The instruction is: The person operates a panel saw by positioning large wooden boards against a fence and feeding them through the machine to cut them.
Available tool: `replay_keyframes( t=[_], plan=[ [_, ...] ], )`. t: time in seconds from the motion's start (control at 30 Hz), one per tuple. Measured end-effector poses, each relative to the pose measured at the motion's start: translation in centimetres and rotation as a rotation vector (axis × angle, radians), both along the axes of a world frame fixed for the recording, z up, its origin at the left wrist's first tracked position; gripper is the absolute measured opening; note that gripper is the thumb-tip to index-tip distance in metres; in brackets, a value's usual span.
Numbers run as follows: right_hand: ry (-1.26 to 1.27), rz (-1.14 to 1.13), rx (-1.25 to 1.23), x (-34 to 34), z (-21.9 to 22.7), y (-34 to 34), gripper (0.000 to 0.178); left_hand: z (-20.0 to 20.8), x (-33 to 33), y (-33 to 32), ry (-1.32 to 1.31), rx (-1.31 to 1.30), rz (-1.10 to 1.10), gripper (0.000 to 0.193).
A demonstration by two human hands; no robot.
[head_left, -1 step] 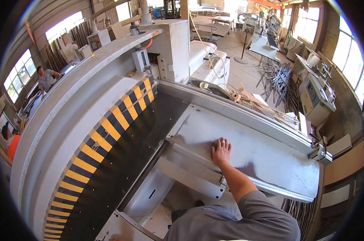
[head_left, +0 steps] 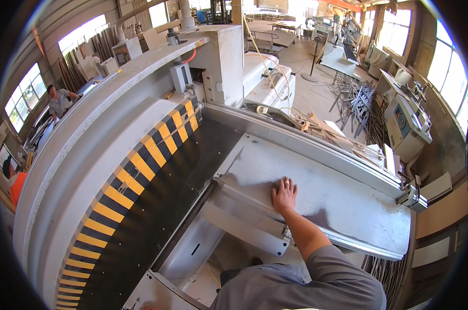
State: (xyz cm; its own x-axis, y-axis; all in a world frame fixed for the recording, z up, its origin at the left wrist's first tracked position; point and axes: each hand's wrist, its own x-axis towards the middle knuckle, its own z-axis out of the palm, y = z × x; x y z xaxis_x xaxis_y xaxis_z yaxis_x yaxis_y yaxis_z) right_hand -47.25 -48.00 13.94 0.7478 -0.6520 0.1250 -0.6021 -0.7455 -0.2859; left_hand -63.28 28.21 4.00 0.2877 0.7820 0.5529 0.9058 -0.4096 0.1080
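My right hand (head_left: 284, 195) lies flat on a grey metal side table (head_left: 342, 199), near its front edge, fingers stretched out and holding nothing. A ring shows on one finger. Of my left hand (head_left: 150, 307) only a sliver shows at the lower edge, by another metal table (head_left: 156, 290); its fingers are hidden. Beyond the side tables runs the dark bed (head_left: 164, 206) of a large panel-cutting machine, dotted with small pale spots. Along the bed's far side hangs a yellow-and-black striped guard (head_left: 121, 190) under a long grey beam (head_left: 84, 150).
A raised metal fence (head_left: 316, 142) borders the side table's far edge, with a clamp-like stop (head_left: 412, 197) at its right end. Scrap strips (head_left: 359, 103) are heaped on the floor beyond. Two other people (head_left: 61, 101) are behind the beam at left, one in orange.
At the far left, the person in orange has shifted slightly. My right hand stays in the same place.
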Motion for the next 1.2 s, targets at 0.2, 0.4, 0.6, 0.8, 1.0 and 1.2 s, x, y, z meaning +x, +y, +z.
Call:
replay_keyframes(
  t=[0.2, 0.4, 0.6, 0.8, 1.0, 1.2],
  plan=[
    [-0.009, -0.002, 0.001, 0.02, -0.22, -0.06, 0.064, 0.13, 0.24, 0.03, 0.009, -0.007, 0.003, 0.078],
    [-0.01, -0.004, 0.008, 0.14, -0.31, -0.19, 0.065, 0.14, 0.49, -0.09, 0.017, -0.019, 0.006, 0.078],
    [-0.014, -0.004, 0.008, 0.18, -0.41, -0.18, 0.065, 0.14, 0.52, -0.17, 0.026, -0.023, 0.014, 0.078],
    [-0.01, -0.005, 0.0, 0.22, -0.35, -0.13, 0.065, 0.21, 0.44, -0.23, 0.031, -0.03, 0.022, 0.078],
    [-0.021, -0.011, 0.001, 0.24, -0.44, -0.05, 0.063, 0.26, 0.29, -0.19, 0.039, -0.036, 0.029, 0.079],
    [-0.025, -0.006, -0.013, 0.21, -0.61, -0.09, 0.062, 0.29, 0.12, -0.11, 0.05, -0.043, 0.037, 0.079]
  ],
)
